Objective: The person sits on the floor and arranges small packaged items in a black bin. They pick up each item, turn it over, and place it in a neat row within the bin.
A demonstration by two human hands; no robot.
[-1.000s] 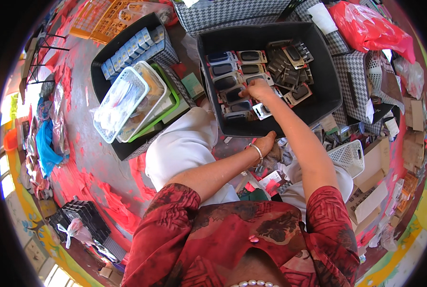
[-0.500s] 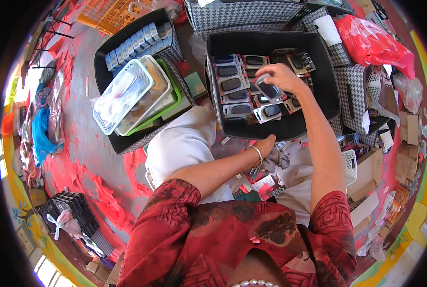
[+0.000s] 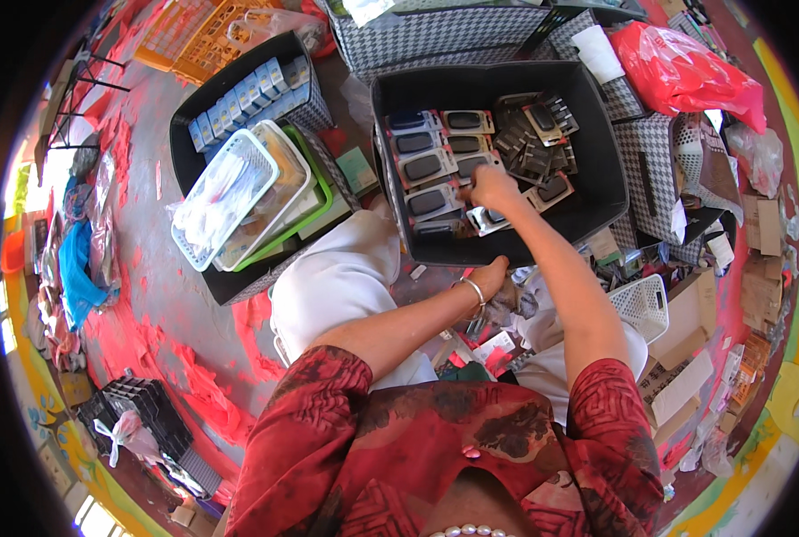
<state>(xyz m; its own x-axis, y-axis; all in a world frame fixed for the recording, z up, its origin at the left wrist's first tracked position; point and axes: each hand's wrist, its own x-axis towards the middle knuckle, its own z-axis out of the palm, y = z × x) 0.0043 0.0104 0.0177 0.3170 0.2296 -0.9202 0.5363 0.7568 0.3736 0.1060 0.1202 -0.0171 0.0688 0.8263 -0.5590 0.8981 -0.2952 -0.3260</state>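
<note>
A black-lined fabric box (image 3: 596, 201) stands in front of me. Several card-backed packs (image 3: 426, 167), each with a dark oval item under clear plastic, lie in rows at its left and middle. My right hand (image 3: 496, 191) reaches in with its fingers closed at a similar pack (image 3: 487, 220) near the front middle; the fingertips are partly hidden. Dark flat pieces (image 3: 532, 148) lie loose in the box's right part, with more packs on and beside them. Just below the box's front edge, my left hand (image 3: 491, 277) is closed on a crumpled grey cloth (image 3: 512, 301).
To the left, a second box (image 3: 184, 148) holds small blue-white cartons (image 3: 247, 97), with stacked plastic baskets (image 3: 225, 201) over its near half. A red plastic bag (image 3: 686, 73) rests on boxes at the right. A white basket (image 3: 643, 306) sits beside my right knee.
My right hand has moved down and left in the box. The pack it held up has gone down among the other packs. My left hand stays below the front edge.
</note>
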